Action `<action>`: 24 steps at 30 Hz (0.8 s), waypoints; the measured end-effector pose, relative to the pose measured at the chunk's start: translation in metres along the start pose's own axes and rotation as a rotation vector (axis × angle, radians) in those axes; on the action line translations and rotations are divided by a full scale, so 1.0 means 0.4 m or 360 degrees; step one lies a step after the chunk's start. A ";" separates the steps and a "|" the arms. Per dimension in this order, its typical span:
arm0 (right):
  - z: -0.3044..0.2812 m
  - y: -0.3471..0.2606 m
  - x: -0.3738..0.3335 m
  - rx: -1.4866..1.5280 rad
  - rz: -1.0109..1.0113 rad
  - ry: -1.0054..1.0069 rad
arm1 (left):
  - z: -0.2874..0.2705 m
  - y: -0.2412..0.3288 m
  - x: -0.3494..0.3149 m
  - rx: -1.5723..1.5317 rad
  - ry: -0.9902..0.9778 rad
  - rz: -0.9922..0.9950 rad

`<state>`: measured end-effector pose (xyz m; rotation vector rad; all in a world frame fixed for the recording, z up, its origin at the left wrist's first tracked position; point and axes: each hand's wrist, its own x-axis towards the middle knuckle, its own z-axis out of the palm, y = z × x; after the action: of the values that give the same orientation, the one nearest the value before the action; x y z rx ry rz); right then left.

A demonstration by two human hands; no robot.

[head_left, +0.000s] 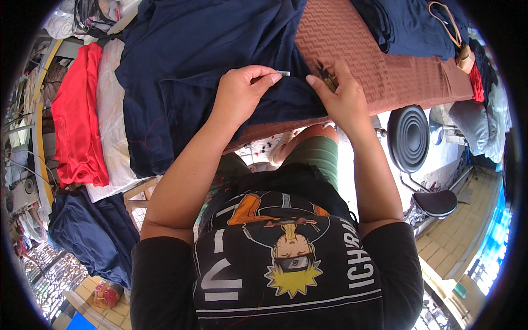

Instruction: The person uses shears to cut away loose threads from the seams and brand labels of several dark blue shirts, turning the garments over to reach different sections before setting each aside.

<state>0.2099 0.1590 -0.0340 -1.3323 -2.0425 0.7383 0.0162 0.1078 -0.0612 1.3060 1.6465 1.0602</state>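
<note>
Black shirt [247, 264] with white lettering [219, 242], left grip [242, 91] pinched on white label [284, 73], right grip [347, 96] around snips [329, 81]

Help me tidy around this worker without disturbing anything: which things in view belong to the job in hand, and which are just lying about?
Apparently in use:
small white piece in the left hand
small tool in the right hand
large dark blue cloth beneath them

Apparently lying about:
red cloth at left
folded navy stack
</note>
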 end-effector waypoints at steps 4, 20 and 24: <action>0.009 -0.029 -0.017 0.0282 -0.0305 -0.0037 | -0.004 0.006 -0.003 -0.0026 -0.0010 0.0015; 0.023 -0.020 -0.018 -0.0093 -0.0386 -0.0209 | -0.067 0.054 -0.022 -0.0083 -0.0760 0.0909; -0.042 0.001 -0.006 0.0244 -0.0118 -0.0106 | -0.130 0.131 -0.067 -0.0369 -0.1327 0.0256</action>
<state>0.2229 0.1593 -0.0233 -1.1543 -2.0303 0.8976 -0.0090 0.0810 0.0082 1.4610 0.7842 0.6218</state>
